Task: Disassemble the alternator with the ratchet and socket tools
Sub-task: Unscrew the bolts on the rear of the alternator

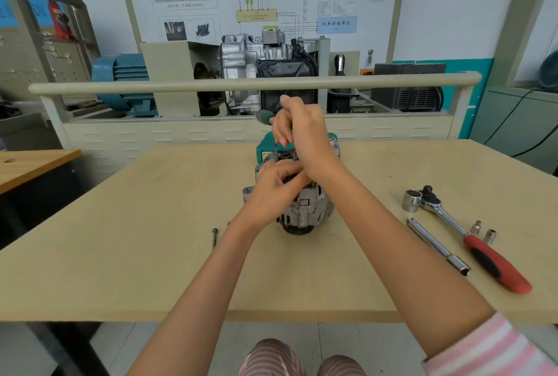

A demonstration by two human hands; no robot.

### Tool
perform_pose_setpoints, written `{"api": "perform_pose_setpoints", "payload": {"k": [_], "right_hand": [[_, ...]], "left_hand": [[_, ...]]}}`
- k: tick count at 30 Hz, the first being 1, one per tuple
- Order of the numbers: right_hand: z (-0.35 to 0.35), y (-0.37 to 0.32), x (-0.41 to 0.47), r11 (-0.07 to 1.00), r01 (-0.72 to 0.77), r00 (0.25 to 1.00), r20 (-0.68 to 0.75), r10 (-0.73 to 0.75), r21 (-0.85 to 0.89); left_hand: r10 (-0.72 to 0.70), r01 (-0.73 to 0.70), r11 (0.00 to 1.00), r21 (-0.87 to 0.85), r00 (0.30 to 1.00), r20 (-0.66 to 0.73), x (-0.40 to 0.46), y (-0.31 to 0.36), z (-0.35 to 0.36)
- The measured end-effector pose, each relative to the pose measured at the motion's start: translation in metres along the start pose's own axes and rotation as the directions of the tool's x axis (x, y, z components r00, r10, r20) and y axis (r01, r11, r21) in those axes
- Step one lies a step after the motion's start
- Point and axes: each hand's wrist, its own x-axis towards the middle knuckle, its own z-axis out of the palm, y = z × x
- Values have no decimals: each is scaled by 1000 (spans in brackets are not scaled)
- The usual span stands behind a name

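While left hand (273,186) grips alternator (305,209), right hand (302,134) grips screwdriver (265,117).

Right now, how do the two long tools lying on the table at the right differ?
The ratchet has a red and black grip; the extension bar is bare metal all along. The ratchet is thicker and longer, the extension bar slimmer. The ratchet carries a large socket at its head; the extension bar carries none. Both lie untouched, slanted roughly alike.

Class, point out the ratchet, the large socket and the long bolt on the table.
ratchet (495,265), head view, on its red handle.
large socket (412,200), head view, on its chrome wall.
long bolt (214,238), head view, on its shank.
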Motion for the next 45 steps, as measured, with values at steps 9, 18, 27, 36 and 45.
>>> {"api": "perform_pose_setpoints", "payload": {"k": [9,18,27,36,45], "right_hand": [[-6,6,-16,575,48,910,-202,-363,-817],[-16,3,-5,957,134,978,-119,-169,-258],[-7,14,-13,857,250,929,-138,-344,-451],[-12,9,-5,942,132,955,-213,-204,-310],[-3,11,-9,908,231,958,-83,-275,-349]], "left_hand": [[-46,47,999,22,998,-50,3,2,3],[-57,58,998,-7,998,31,3,1,-2],[-96,97,994,-57,995,11,2,-1,-3],[-75,76,994,-79,997,11,3,3,-4],[-93,91,991,-101,995,-20,1,-2,-2]]}}
